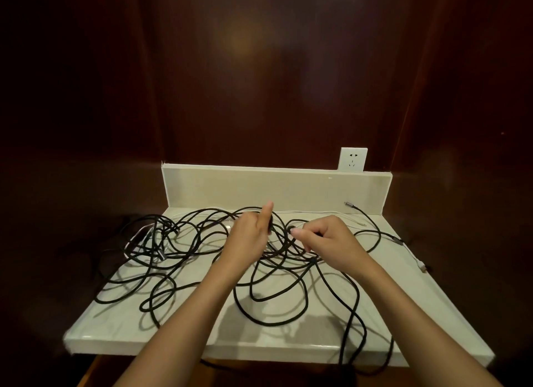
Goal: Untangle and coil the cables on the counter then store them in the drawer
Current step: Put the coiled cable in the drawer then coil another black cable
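Observation:
A tangle of long black cables (161, 288) sprawls over the pale stone counter (202, 329), with loops hanging off its front right edge and left side. A thin white cable (311, 212) runs along the back. My left hand (251, 230) is raised over the middle of the tangle, thumb up, its fingers curled round a black strand. My right hand (323, 236) is just to its right and pinches a black strand between thumb and fingertips. The drawer is not in view.
A low stone backsplash (274, 187) closes the counter's rear, with a white wall socket (353, 159) above its right end. Dark wood panels surround the counter. Plug ends lie at the back right (347, 204) and right edge (422, 267).

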Available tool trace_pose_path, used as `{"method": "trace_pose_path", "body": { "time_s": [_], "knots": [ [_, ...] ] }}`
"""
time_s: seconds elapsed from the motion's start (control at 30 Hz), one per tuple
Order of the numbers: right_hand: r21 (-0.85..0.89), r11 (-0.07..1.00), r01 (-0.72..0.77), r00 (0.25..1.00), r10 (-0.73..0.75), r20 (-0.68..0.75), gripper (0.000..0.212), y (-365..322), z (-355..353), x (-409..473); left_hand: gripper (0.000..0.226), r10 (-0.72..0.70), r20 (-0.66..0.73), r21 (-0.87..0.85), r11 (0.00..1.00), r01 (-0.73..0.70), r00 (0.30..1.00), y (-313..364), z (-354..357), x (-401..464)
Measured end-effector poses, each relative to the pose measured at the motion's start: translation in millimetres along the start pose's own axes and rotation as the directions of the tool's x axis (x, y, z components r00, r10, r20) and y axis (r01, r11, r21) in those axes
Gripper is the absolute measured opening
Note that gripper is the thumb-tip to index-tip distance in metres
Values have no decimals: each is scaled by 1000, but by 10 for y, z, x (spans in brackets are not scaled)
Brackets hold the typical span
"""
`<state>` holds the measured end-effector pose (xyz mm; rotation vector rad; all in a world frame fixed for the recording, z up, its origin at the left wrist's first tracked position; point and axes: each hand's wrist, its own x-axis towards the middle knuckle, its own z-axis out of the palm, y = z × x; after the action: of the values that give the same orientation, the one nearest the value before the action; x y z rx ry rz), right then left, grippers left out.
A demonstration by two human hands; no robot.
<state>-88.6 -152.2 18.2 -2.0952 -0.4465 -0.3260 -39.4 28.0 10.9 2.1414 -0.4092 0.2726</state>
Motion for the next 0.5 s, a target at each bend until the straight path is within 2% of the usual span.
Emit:
{"method": "trace_pose_path", "body": {
  "time_s": [0.07,0.13,0.2,0.3,0.33,0.4,0.47,0.5],
  "knots": [
    [-5,1000,13,998,-13,-56,48,-37,3,21,90,-27,160,-83,996,41,987,44,30,-51],
    [-24,1000,-4,994,1,-109,50,-50,5,44,89,-81,327,-151,979,137,942,85,56,-108],
    [-38,999,-25,989,20,-144,51,-42,5,68,94,-122,516,-222,937,271,848,136,74,-172],
    [-35,998,-53,984,46,-172,56,-25,29,75,95,-78,758,-279,858,431,647,195,42,-242],
    [-16,998,-64,982,61,-177,56,-15,37,77,92,-38,810,-291,841,457,585,181,32,-258],
    [59,995,-86,979,96,-181,48,26,44,76,69,55,862,-334,809,483,504,151,1,-302],
    [115,989,-93,982,110,-154,35,67,36,64,46,129,870,-376,799,470,475,105,-18,-359],
    [134,987,-87,988,102,-112,28,73,30,46,42,134,872,-375,801,467,472,88,-27,-388]
  ]
}}
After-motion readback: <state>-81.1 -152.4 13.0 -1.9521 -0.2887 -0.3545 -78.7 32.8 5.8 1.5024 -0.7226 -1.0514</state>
